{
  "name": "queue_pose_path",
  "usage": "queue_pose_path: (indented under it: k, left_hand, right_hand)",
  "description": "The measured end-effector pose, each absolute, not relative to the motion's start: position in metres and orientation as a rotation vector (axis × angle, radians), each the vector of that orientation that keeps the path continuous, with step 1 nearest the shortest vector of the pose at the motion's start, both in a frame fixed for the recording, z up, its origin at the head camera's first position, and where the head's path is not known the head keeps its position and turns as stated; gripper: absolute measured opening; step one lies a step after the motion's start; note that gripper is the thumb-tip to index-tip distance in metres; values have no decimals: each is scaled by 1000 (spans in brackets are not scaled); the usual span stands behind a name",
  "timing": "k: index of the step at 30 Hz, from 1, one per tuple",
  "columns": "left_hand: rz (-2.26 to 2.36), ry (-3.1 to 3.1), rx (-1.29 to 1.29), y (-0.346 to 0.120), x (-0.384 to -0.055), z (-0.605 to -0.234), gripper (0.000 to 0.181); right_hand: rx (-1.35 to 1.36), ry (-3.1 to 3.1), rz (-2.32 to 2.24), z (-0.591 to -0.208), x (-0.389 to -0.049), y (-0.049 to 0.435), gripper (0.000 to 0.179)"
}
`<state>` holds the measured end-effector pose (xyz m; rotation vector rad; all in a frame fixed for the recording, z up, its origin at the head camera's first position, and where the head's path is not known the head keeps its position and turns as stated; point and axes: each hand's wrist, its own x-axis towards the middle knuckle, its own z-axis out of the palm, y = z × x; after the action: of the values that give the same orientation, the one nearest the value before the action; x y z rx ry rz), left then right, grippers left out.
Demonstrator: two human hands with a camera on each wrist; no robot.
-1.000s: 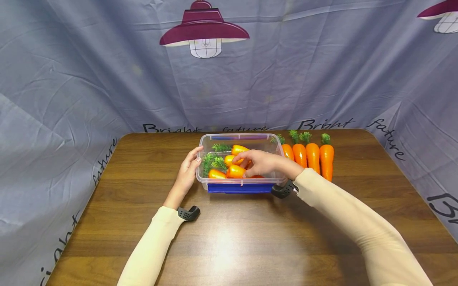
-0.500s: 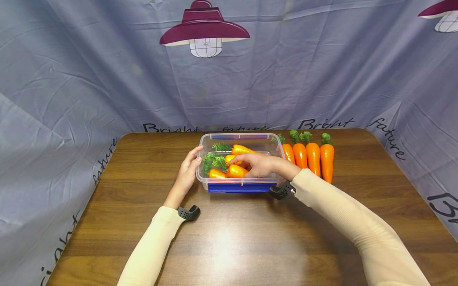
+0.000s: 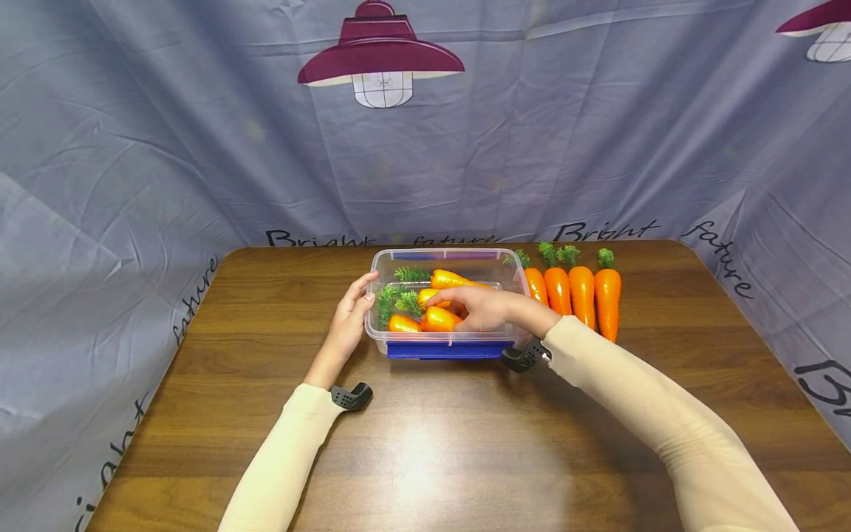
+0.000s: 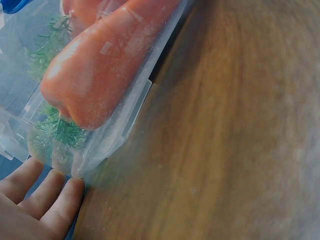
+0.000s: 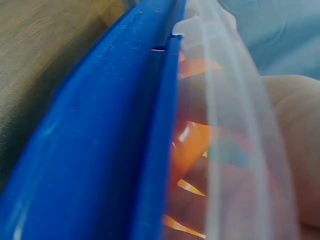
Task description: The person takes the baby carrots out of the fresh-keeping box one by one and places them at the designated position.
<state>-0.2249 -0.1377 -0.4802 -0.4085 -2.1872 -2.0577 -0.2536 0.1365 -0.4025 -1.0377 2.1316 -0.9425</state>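
Observation:
A clear plastic box (image 3: 412, 337) with blue side clips (image 3: 452, 349) stands at the table's middle. Several orange carrots with green leafy tops lie inside, leaves toward the left. My left hand (image 3: 349, 318) rests against the box's left end; in the left wrist view its straight fingers (image 4: 67, 202) touch the clear wall. My right hand (image 3: 488, 307) reaches into the box from the right, thumb and fingers around a carrot (image 3: 440, 319) in the front part. The right wrist view shows its fingers blurred behind the translucent wall, with orange between them.
Right of the box, a row of several more carrots (image 3: 581, 295) lies on the wooden table (image 3: 425, 443), leaves toward the back. A grey-blue curtain (image 3: 425, 162) with printed lamps and lettering hangs behind and at both sides.
Over the first half second my right hand shifts slightly toward me, uncovering more of the box's rearmost carrot. It hardly moves after that. My left hand stays put.

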Motion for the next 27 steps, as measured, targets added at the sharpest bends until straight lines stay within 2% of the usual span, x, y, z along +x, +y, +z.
queue_pose_path:
  k: [11,19,27]
  left_hand:
    - [-2050,-2199,-397,-137,-225,-481,46]
    - [-2080,-2195,-381,-138,-224,-482,46]
    - [-2053,-2197,-391,-138,-224,-481,45]
  right_hand:
    - [-943,2321,-961,-378,-259,151,66]
    - [-719,2375,-1160,-356,-270,167,66]
    - [-376,2355,-1448,-333,-275,208,64]
